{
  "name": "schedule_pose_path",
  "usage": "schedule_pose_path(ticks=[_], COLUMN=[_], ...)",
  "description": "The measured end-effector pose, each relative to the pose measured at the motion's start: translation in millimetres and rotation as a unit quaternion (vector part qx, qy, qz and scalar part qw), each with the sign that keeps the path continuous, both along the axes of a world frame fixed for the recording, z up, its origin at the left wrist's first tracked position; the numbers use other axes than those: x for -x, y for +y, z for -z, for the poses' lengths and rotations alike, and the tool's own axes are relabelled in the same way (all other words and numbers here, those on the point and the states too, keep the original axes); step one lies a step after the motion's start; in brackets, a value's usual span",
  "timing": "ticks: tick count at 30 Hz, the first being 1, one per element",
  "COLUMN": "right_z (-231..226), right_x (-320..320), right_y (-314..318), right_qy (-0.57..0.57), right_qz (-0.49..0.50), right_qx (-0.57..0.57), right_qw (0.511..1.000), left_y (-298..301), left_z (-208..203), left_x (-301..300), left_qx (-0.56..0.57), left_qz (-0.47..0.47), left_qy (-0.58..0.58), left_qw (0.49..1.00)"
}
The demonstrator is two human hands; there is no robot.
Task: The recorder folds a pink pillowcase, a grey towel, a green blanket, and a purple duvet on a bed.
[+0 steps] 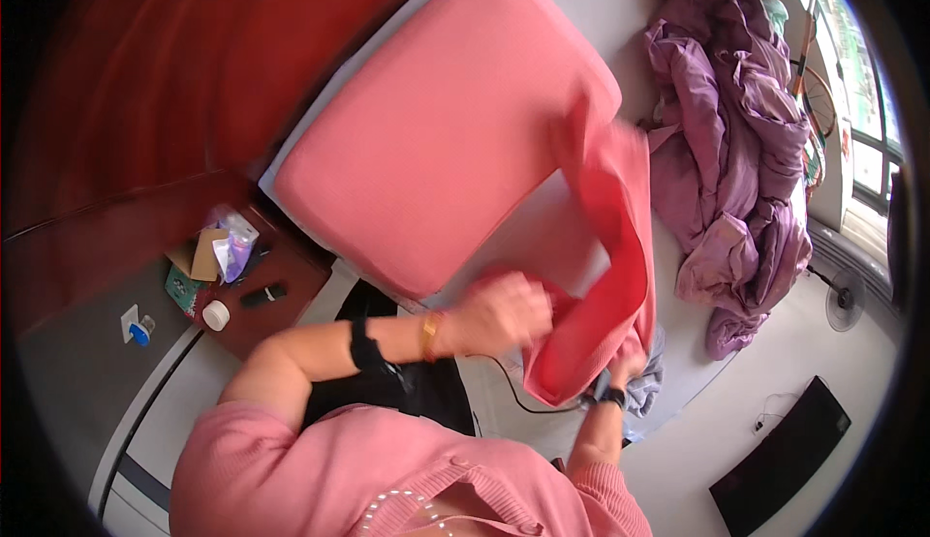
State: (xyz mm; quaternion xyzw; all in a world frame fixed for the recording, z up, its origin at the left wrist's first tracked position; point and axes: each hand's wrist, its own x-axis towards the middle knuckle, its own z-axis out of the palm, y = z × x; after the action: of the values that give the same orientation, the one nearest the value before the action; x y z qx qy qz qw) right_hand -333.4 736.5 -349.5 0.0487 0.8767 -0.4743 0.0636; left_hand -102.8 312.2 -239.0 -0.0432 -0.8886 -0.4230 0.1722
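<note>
A pink cloth [620, 276], which looks like a ribbed pillowcase or cover, is raised in a loose, blurred loop between my hands. My left hand [499, 319] is smeared by motion, but its fingers look curled at the cloth's near left edge. At its lower right corner my right hand [630, 361] grips the cloth, fingers closed. Beyond my hands lies a large pink-covered pillow or cushion [446, 130], smooth and plump, on the pale bed [635, 48]. A grey cloth [647, 382] sits partly hidden behind my right wrist.
A crumpled purple quilt [727, 150] lies along the right. The dark red headboard [194, 62] rises at the left. A red-brown nightstand [291, 280] carries a remote [263, 295], a white lid [215, 315] and packages. A fan [845, 300] and black screen [783, 455] stand right.
</note>
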Motion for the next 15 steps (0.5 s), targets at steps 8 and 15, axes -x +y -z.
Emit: schedule_pose_path(ticks=[8, 15], right_z=[-17.2, 71.5], right_x=[-28.5, -72.1], right_y=[-59.3, -268.7], right_qy=[-0.032, -0.054], right_qz=[0.026, -0.291], right_qx=[-0.501, -0.11], right_qw=[0.864, 0.949], left_y=[-104.5, -34.2], left_z=[117.9, 111.4], left_x=[-18.7, 19.0], left_qx=[0.233, 0.201], left_qz=[-0.354, -0.278], left_qy=[-0.373, -0.43], left_qw=[0.826, 0.835])
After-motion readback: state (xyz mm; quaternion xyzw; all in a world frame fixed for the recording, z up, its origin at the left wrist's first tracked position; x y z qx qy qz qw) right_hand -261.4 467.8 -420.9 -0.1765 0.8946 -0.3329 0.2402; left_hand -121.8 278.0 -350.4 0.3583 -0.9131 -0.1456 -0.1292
